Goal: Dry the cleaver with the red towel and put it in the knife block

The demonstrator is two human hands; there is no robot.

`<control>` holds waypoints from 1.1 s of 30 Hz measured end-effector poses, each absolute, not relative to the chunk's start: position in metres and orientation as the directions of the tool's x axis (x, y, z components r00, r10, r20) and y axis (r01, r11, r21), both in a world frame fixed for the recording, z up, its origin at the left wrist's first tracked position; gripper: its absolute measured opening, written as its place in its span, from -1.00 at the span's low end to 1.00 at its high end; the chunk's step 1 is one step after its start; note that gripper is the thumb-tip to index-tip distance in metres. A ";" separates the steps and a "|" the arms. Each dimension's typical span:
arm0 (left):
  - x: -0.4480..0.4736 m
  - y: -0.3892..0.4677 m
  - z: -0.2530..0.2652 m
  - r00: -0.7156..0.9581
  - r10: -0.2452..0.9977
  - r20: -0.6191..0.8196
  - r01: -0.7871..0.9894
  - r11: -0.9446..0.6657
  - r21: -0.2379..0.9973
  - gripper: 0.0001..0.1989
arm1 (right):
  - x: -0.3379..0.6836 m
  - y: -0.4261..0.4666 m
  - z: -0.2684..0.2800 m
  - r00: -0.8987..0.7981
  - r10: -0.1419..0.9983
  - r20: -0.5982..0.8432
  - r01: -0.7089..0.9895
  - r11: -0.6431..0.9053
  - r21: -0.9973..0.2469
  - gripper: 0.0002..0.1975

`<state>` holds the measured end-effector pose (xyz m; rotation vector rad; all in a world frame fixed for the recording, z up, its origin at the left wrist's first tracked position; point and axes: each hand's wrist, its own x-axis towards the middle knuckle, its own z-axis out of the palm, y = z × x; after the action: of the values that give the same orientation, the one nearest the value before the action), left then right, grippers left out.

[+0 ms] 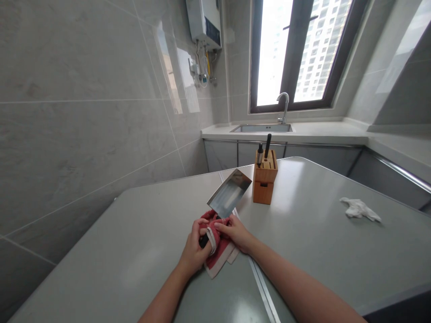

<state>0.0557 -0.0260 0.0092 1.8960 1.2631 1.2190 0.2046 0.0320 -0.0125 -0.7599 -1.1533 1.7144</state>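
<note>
Left hand has its grip closed round the cleaver handle; right hand presses the red cloth against it, on the surface, near the knife block.

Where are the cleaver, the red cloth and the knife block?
cleaver (229, 194), head view, middle of the blade
red cloth (218, 255), head view, fold below the hands
knife block (264, 178), head view, front face
</note>
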 end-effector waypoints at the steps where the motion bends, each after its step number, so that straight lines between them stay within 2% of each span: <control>1: 0.056 -0.026 0.009 0.138 0.917 0.374 0.396 -0.397 0.828 -0.62 | 0.204 0.034 -0.016 -0.375 0.927 -0.027 -0.339 -0.164 -0.926 -0.64; 3: 0.056 -0.025 0.008 0.122 0.922 0.367 0.385 -0.385 0.839 -0.67 | 0.203 0.037 -0.021 -0.340 0.939 -0.040 -0.346 -0.165 -0.924 -0.64; 10: 0.050 -0.021 0.003 0.066 0.942 0.330 0.451 -0.324 0.832 -0.83 | 0.202 0.040 -0.020 -0.398 0.917 0.021 -0.379 -0.144 -0.914 -0.64; 15: 0.047 -0.018 0.003 0.100 0.946 0.307 0.491 -0.315 0.812 -0.69 | 0.203 0.041 -0.020 -0.380 0.925 0.003 -0.380 -0.153 -0.912 -0.65; 20: 0.044 -0.018 0.000 0.258 0.923 0.286 0.440 -0.376 0.815 -0.50 | 0.203 0.040 -0.022 -0.357 0.934 0.002 -0.400 -0.151 -0.904 -0.67; 27: 0.050 -0.020 0.003 0.275 0.918 0.284 0.460 -0.385 0.800 -0.60 | 0.204 0.035 -0.017 -0.368 0.927 0.064 -0.420 -0.105 -0.902 -0.66; 33: 0.051 -0.020 0.003 0.244 0.917 0.314 0.447 -0.394 0.803 -0.58 | 0.204 0.032 -0.014 -0.482 0.873 0.067 -0.374 -0.137 -0.917 -0.47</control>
<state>0.0512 -0.0205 0.0031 1.9500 1.2411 1.0689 0.2043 0.0317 -0.0135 -0.6350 -1.2123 1.7618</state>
